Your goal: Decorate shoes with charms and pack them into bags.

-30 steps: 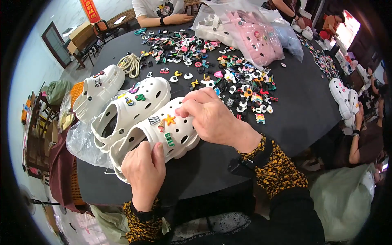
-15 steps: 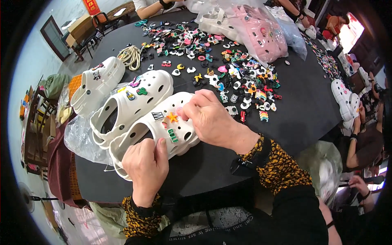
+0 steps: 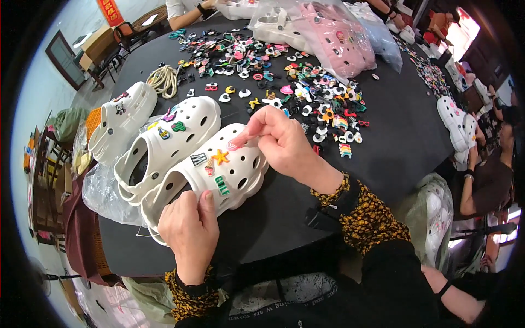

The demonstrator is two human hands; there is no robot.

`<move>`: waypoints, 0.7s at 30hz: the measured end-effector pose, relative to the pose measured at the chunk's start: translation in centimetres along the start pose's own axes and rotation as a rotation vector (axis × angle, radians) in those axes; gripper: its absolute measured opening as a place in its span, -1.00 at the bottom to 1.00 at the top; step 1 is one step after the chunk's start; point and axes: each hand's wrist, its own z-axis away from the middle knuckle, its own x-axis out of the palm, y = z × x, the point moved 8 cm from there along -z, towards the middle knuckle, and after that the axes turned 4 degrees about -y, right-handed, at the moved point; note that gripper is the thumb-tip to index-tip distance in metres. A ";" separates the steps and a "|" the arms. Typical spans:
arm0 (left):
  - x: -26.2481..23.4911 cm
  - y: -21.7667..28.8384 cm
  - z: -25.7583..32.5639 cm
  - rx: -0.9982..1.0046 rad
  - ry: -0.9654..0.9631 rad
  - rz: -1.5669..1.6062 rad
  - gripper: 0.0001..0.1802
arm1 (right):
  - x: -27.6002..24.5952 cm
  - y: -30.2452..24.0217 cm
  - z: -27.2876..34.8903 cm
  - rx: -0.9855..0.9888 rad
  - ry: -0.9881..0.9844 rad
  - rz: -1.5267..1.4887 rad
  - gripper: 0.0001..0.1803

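A white clog lies on the black table, opening toward my left. My left hand is closed on the clog's near side rim, thumb up. Bent over the toe, my right hand pinches a pink swirl charm at one of the holes; whether its stem is seated is hidden. Beside it on the clog sit an orange starfish charm, a letter charm, an ice cream charm and a green lettering charm. A second white clog with a cactus charm stands alongside.
Another white clog rests farther left, by a coil of cord. Loose charms are heaped across the table. Bagged clogs lie at the back. Clear plastic sits under the left clogs. Co-workers' hands show at right.
My right fingers have lifted slightly off the toe, and the pink swirl charm now shows beneath them. My left hand keeps its hold. The whole view has shifted a little.
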 end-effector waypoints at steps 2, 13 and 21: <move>0.7 0.3 -0.3 -0.011 -0.009 -0.014 -0.65 | -1.1 0.3 0.5 -0.035 0.180 -0.101 -0.80; 2.2 -2.8 0.6 -0.173 -0.135 -0.212 -0.66 | 0.7 -1.8 1.0 -0.438 0.246 0.699 -0.89; 0.3 2.4 -0.1 0.100 0.070 -0.129 -0.52 | 2.6 -1.9 1.4 -0.437 0.210 1.076 -0.84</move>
